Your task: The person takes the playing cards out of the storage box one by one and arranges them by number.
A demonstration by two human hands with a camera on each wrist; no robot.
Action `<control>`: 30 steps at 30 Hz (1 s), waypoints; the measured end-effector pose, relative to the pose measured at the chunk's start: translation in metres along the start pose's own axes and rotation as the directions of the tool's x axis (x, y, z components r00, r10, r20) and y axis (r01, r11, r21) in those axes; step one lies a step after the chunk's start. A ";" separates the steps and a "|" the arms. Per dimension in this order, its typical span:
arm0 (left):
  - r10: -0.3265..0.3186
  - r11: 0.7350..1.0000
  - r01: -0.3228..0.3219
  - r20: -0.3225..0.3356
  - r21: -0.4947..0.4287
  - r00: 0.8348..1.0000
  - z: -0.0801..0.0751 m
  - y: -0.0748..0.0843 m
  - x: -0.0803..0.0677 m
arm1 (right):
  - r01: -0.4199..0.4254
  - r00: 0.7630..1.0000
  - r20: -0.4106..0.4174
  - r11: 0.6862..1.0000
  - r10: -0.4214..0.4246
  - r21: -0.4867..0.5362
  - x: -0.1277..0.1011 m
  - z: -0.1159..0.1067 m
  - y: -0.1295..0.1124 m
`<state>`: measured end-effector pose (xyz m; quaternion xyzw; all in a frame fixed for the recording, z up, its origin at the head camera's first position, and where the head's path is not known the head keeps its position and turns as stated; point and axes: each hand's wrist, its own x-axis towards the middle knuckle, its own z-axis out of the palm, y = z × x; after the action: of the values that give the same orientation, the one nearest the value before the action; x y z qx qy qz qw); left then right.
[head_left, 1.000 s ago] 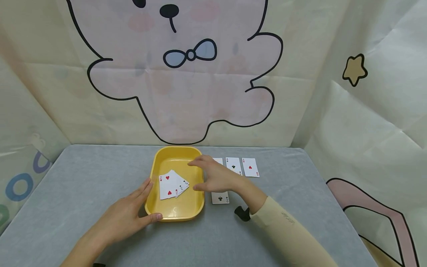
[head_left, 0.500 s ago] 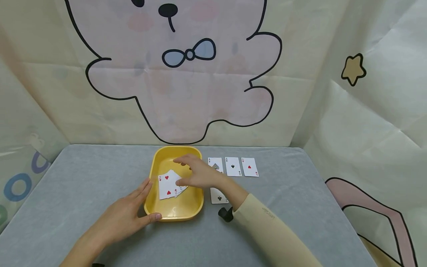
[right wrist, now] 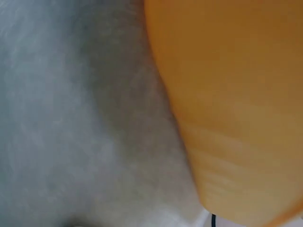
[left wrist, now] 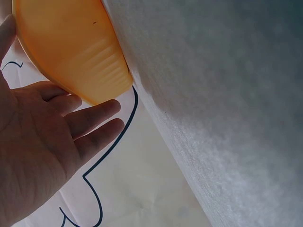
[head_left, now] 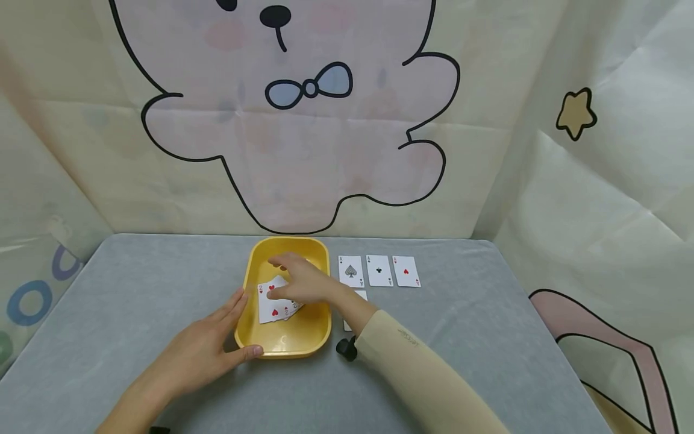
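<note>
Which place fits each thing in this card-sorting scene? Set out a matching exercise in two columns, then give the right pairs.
Things:
1. left hand
2. right hand
3. row of three aces
4. fanned cards

Places:
A. face up on the grey table, right of the yellow tray
B. against the tray's outer left wall, thumb at its near corner
C. lying inside the tray
D. reaching into the tray, over the cards

Pairs: 1-B, 2-D, 3-A, 4-C
</note>
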<state>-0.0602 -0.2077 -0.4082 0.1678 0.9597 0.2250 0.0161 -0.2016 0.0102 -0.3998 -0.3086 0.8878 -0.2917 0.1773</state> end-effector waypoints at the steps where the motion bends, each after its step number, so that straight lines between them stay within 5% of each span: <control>1: 0.000 1.000 0.000 0.000 -0.001 1.000 0.000 0.000 0.000 | -0.007 1.000 0.007 1.000 0.007 -0.022 0.002 0.002 0.001; 6: -0.002 1.000 0.002 0.000 0.000 1.000 0.000 0.000 0.000 | -0.019 0.999 0.039 0.991 0.025 -0.131 0.009 0.010 0.003; 30: -0.008 1.000 0.008 -0.001 -0.009 1.000 -0.001 0.001 0.000 | -0.002 0.996 0.084 0.955 0.028 -0.295 0.013 0.026 0.006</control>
<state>-0.0600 -0.2074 -0.4074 0.1640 0.9593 0.2293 0.0173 -0.2006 -0.0049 -0.4252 -0.3371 0.9152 -0.1409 0.1701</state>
